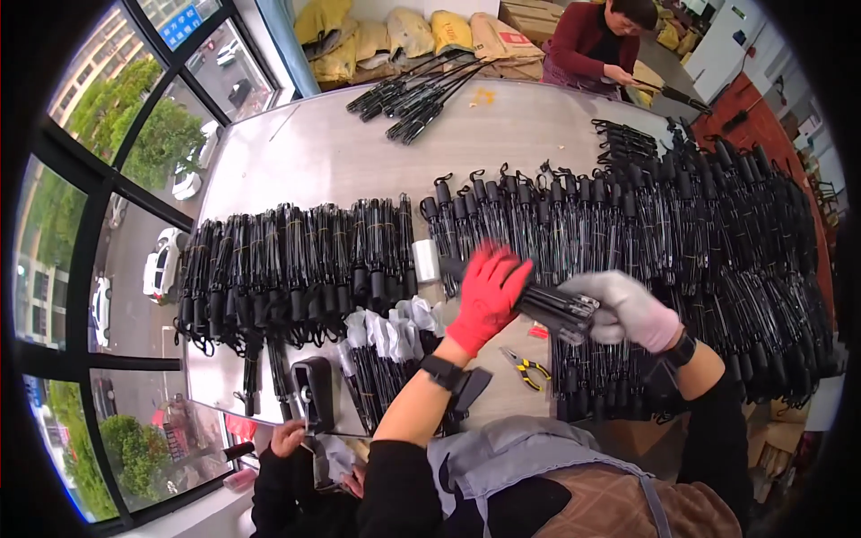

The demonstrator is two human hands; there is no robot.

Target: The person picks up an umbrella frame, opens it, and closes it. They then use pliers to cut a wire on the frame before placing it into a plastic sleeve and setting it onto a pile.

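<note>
My left hand (492, 298), in a red glove, is closed round a folded black umbrella frame (558, 309), which lies slantwise above the table. At the frame's right end, where the dark metal ribs bunch together, my right hand (621, 309) in a pale grey glove curls its fingers against the ribs; they are slightly blurred. Bundled umbrella frames (619, 224) with black handles and wrist loops fill the table to the right. Another row of umbrella frames (291, 260) lies to the left. Yellow-handled pliers (527, 368) rest below my hands.
A white block (425, 261) sits between the rows. White-wrapped umbrella frames (381, 350) and a black box-shaped device (314, 394) are near the front edge. More frames (413, 97) lie at the back. One person (592, 45) works across the table; another person's hand (287, 438) shows lower left.
</note>
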